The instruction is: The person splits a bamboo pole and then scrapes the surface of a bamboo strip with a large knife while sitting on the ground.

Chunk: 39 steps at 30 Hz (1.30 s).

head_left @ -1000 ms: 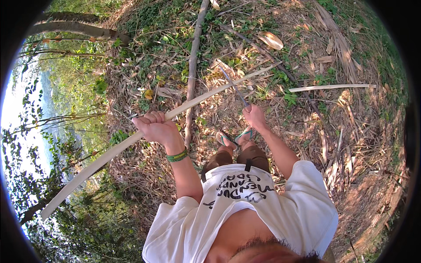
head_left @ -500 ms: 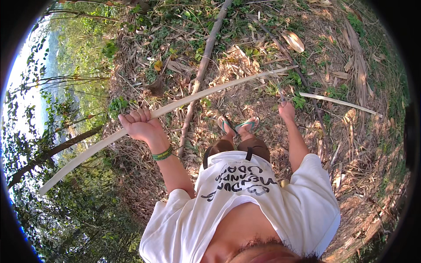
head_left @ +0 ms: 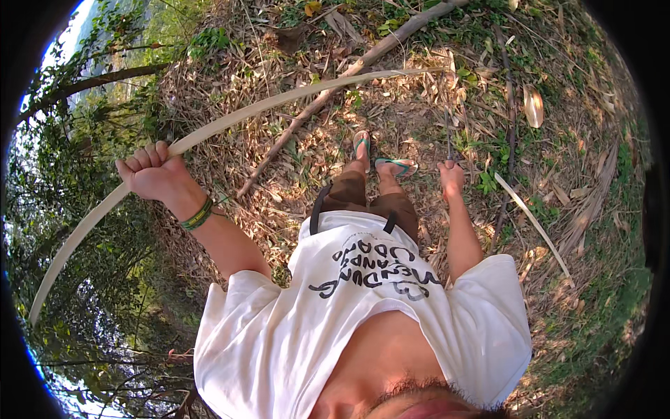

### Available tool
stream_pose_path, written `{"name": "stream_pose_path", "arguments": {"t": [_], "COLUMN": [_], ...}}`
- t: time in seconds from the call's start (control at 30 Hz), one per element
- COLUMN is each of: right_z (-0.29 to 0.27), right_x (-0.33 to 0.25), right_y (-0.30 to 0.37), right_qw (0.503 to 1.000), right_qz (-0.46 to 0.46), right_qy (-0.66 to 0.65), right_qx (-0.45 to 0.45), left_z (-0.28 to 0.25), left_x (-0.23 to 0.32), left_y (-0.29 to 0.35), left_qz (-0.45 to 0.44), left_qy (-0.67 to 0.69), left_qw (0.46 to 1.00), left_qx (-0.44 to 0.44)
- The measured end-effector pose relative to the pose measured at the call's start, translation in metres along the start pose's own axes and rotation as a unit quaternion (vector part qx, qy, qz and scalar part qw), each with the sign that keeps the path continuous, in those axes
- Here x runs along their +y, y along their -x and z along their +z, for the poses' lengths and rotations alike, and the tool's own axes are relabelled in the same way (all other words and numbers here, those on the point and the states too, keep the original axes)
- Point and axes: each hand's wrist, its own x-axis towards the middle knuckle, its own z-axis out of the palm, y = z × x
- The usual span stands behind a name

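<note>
- Grips a long pale strip (head_left: pixel 258 108) in the left hand (head_left: pixel 150 167), between nine and ten o'clock, with fingers folded over it into a fist.
- Closes the right hand (head_left: pixel 452 178), toward half past two, round the near end of a thin dark blade (head_left: pixel 449 129) pointing to twelve; cannot tell the handle's shape inside that grasp.
- Stands outdoors on leaf litter (head_left: pixel 209 91) mixed with low green plants, in green-strapped sandals (head_left: pixel 395 167) around one o'clock.
- Borders on leafy greenery (head_left: pixel 91 279) from eight to ten o'clock, with bright sky in the gaps.
- Has a grey-brown pole (head_left: pixel 373 56) lying on the litter, slanting from the nine o'clock side up to one.
- Has a dark branch (head_left: pixel 511 105) on the ground from half past one to past three, with a dry husk (head_left: pixel 533 108) beside it at two.
- Has a shorter pale strip (head_left: pixel 536 227) lying loose around three o'clock, near the right hand but apart from it.
- Runs the long pale strip through the left fist in a bow, from past eight o'clock, across the pole in view, to about one.
- Leaves its far end beyond the right hand, toward twelve from it, close to the blade in view; cannot tell whether touching.
</note>
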Motion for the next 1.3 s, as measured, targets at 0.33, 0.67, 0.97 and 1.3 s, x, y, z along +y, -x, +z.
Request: {"name": "stream_pose_path", "arguments": {"t": [0.33, 0.67, 0.97, 1.3], "right_z": [0.025, 0.022, 0.095, 0.164], "right_x": [0.095, 0.057, -0.04, -0.124], "right_y": [0.028, 0.087, 0.12, 0.168], "right_qw": [0.983, 0.985, 0.989, 0.992], "right_qz": [0.106, 0.169, 0.132, 0.122], "right_qy": [0.117, 0.014, -0.048, 0.044], "right_qx": [-0.091, 0.008, 0.047, 0.004], "left_z": [-0.158, -0.225, -0.37, -0.495], "left_x": [0.089, 0.074, 0.117, 0.172], "left_y": [-0.042, -0.071, -0.125, -0.171], "left_qz": [0.003, -0.002, 0.021, 0.155], "left_qy": [0.063, 0.094, 0.162, 0.104], "left_qw": [0.997, 0.995, 0.985, 0.965], "left_qx": [-0.051, 0.042, 0.063, 0.185]}}
